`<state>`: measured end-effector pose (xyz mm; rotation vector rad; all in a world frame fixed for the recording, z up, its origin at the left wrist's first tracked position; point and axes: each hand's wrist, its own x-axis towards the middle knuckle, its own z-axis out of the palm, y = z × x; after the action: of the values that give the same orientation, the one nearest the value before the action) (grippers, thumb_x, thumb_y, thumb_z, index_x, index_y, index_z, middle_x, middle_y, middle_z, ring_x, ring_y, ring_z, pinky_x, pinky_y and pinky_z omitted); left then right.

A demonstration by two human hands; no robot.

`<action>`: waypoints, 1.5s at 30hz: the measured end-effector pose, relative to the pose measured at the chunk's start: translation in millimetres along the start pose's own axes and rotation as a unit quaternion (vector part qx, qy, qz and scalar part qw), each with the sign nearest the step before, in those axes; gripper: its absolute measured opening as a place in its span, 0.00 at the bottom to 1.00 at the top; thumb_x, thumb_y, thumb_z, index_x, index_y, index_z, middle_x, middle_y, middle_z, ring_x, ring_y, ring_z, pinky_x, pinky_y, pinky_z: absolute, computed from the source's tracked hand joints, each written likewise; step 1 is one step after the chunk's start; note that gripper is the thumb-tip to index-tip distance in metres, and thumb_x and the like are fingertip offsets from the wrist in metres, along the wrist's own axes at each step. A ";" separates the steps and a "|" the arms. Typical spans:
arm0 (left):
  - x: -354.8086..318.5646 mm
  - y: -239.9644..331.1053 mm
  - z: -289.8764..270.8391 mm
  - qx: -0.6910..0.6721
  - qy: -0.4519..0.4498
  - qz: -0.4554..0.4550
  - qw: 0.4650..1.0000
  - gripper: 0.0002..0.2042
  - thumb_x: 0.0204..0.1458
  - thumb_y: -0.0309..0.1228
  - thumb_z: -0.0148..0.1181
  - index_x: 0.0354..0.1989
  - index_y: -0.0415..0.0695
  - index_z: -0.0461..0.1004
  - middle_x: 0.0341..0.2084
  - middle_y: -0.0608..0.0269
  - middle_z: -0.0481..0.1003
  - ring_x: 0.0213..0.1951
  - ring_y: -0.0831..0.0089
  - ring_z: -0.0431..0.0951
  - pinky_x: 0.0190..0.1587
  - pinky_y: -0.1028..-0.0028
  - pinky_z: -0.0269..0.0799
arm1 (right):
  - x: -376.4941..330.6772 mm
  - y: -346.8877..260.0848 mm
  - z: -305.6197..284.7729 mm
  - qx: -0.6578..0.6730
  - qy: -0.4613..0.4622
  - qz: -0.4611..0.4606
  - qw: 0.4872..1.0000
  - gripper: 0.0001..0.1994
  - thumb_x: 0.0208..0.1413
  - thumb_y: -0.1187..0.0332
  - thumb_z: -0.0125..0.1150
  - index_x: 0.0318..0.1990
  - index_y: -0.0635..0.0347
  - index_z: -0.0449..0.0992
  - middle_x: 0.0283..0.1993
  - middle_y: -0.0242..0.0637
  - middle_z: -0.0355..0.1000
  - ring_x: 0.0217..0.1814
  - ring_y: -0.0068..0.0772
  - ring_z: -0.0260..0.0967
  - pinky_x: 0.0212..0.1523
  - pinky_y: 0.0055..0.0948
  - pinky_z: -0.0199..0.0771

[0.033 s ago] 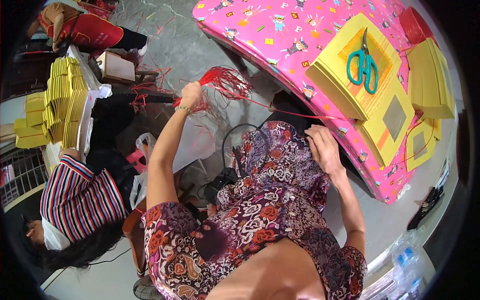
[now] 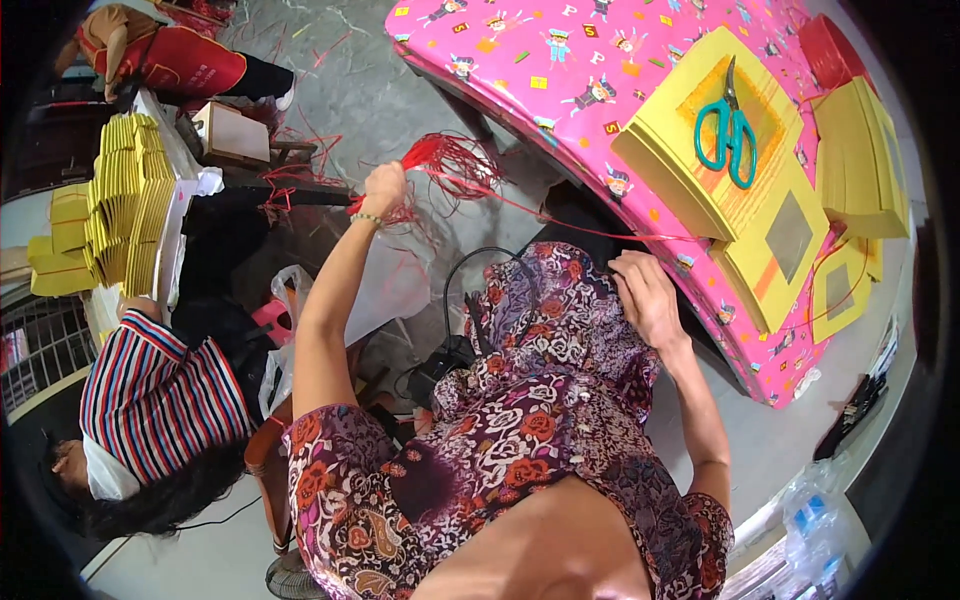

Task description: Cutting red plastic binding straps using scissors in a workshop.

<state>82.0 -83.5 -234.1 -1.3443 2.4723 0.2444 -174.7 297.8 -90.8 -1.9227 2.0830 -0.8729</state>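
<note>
Gripping a bundle of red strings (image 2: 445, 160) in a closed fist, the left hand (image 2: 383, 188) is raised well out to the person's left, away from the lap; the loose ends fan out above and below the fist, and one thin strand (image 2: 560, 218) runs taut from the bundle across to the edge of the worktop (image 2: 520, 70), which suggests the arm is held out to keep that strand drawn straight and clear of the rest; the right hand (image 2: 645, 295) lies on the patterned lap (image 2: 560, 330) just beside the worktop's near edge, fingers curled downward, and whether it pinches the strand's end I cannot tell, since the fingertips are turned away; on the pink cloth covering the worktop, stacks of yellow paper (image 2: 690, 150) sit within the right arm's reach, with teal scissors (image 2: 728, 132) laid on the top stack, probably to keep them handy and to weigh the sheets down; more yellow stacks (image 2: 860, 160) stand further right; scraps of red string litter the floor (image 2: 340, 80); to the left another person in a striped shirt (image 2: 160, 400) sits near piled yellow bundles (image 2: 130, 200).
</note>
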 end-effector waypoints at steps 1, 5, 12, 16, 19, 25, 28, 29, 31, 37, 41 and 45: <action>-1.2 0.7 -1.3 -0.023 -0.006 0.000 1.000 0.13 0.51 0.32 0.45 0.33 0.37 0.75 0.34 0.40 0.75 0.39 0.46 0.76 0.42 0.57 0.72 | 1.0 -1.2 1.0 0.008 -0.011 -0.001 1.000 0.14 0.44 0.80 0.59 0.41 0.64 0.70 0.40 0.43 0.68 0.46 0.45 0.68 0.45 0.37 0.71; -36.7 48.3 -77.1 -0.070 -0.025 0.091 0.993 0.11 0.49 0.31 0.48 0.32 0.38 0.74 0.31 0.41 0.75 0.38 0.48 0.76 0.40 0.57 0.72 | 24.1 -16.8 -8.1 0.012 0.020 -0.004 1.000 0.20 0.45 0.76 0.61 0.48 0.63 0.66 0.47 0.46 0.67 0.51 0.47 0.66 0.49 0.38 0.70; -146.0 116.2 -215.3 -0.036 -0.065 0.347 0.935 0.07 0.49 0.30 0.53 0.32 0.39 0.70 0.20 0.45 0.73 0.28 0.45 0.73 0.31 0.55 0.68 | 113.0 -58.0 3.7 0.149 0.047 -0.082 0.984 0.40 0.42 0.57 0.68 0.60 0.64 0.54 0.61 0.51 0.55 0.64 0.52 0.53 0.63 0.42 0.55; -176.4 123.8 -271.6 0.019 -0.014 0.395 0.918 0.07 0.45 0.28 0.54 0.32 0.40 0.68 0.18 0.48 0.73 0.25 0.50 0.75 0.27 0.56 0.69 | 133.2 -54.6 1.7 0.261 -0.145 -0.046 0.953 0.18 0.47 0.67 0.61 0.45 0.59 0.67 0.31 0.47 0.70 0.36 0.45 0.72 0.36 0.42 0.67; -174.3 103.0 -303.2 -0.053 0.003 0.426 0.903 0.14 0.42 0.23 0.53 0.40 0.39 0.70 0.23 0.45 0.72 0.28 0.46 0.73 0.30 0.57 0.69 | 122.1 -37.7 -32.9 0.352 -0.189 0.012 0.917 0.13 0.51 0.65 0.59 0.41 0.61 0.71 0.21 0.37 0.67 0.23 0.28 0.66 0.27 0.31 0.66; -157.9 29.3 -312.1 -0.264 -0.071 0.381 0.883 0.11 0.49 0.25 0.48 0.40 0.33 0.69 0.24 0.64 0.73 0.30 0.75 0.71 0.35 0.75 0.65 | 85.9 -2.9 -102.3 0.467 -0.321 0.115 0.816 0.14 0.57 0.61 0.55 0.44 0.63 0.70 0.26 0.23 0.64 0.25 0.13 0.61 0.26 0.17 0.63; -135.0 -26.7 -297.4 -0.453 -0.119 0.269 0.842 0.07 0.54 0.28 0.47 0.33 0.39 0.71 0.19 0.75 0.64 0.17 0.89 0.55 0.19 0.84 0.47 | 69.2 14.2 -120.2 0.441 -0.334 0.120 0.824 0.14 0.58 0.61 0.54 0.43 0.62 0.70 0.26 0.23 0.63 0.24 0.13 0.59 0.25 0.17 0.63; -127.7 -32.4 -288.4 -0.450 -0.119 0.273 0.842 0.07 0.54 0.28 0.47 0.33 0.39 0.71 0.19 0.75 0.64 0.17 0.89 0.55 0.19 0.84 0.47 | 66.4 16.2 -125.5 0.451 -0.327 0.156 0.816 0.13 0.58 0.60 0.54 0.42 0.61 0.70 0.26 0.23 0.63 0.24 0.12 0.59 0.25 0.16 0.63; -104.2 -33.0 -265.4 -0.477 -0.137 0.182 0.849 0.08 0.56 0.32 0.47 0.32 0.41 0.71 0.18 0.78 0.61 0.15 0.90 0.50 0.16 0.84 0.41 | 60.9 17.0 -131.8 0.449 -0.301 0.188 0.820 0.12 0.59 0.59 0.53 0.40 0.59 0.69 0.24 0.22 0.63 0.22 0.11 0.56 0.23 0.15 0.61; -78.7 2.3 -215.0 -0.175 -0.063 0.346 0.919 0.46 0.38 0.44 0.69 0.64 0.37 0.49 0.58 0.50 0.60 0.61 0.62 0.58 0.61 0.66 0.52 | 78.5 5.5 -134.5 0.415 -0.262 0.183 0.852 0.16 0.61 0.58 0.48 0.46 0.61 0.69 0.23 0.23 0.60 0.23 0.12 0.58 0.20 0.16 0.59; -116.5 116.1 -250.8 -0.210 0.005 0.479 0.852 0.56 0.27 0.47 0.74 0.65 0.38 0.46 0.60 0.49 0.57 0.63 0.60 0.55 0.63 0.63 0.47 | 100.2 -13.2 -110.9 0.236 -0.247 0.057 0.938 0.17 0.60 0.56 0.48 0.40 0.64 0.69 0.24 0.35 0.65 0.25 0.24 0.65 0.23 0.28 0.65; -144.4 204.8 -230.9 -0.215 -0.031 0.520 0.826 0.42 0.35 0.44 0.70 0.59 0.40 0.56 0.46 0.47 0.70 0.50 0.53 0.70 0.51 0.63 0.63 | 113.3 -30.6 -83.4 0.108 -0.216 -0.022 0.970 0.19 0.59 0.55 0.47 0.37 0.67 0.68 0.27 0.47 0.68 0.27 0.36 0.71 0.28 0.39 0.68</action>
<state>-60.9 73.0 32.8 0.0948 2.9150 1.1014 -207.5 214.5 22.0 -1.8480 1.6291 -0.5896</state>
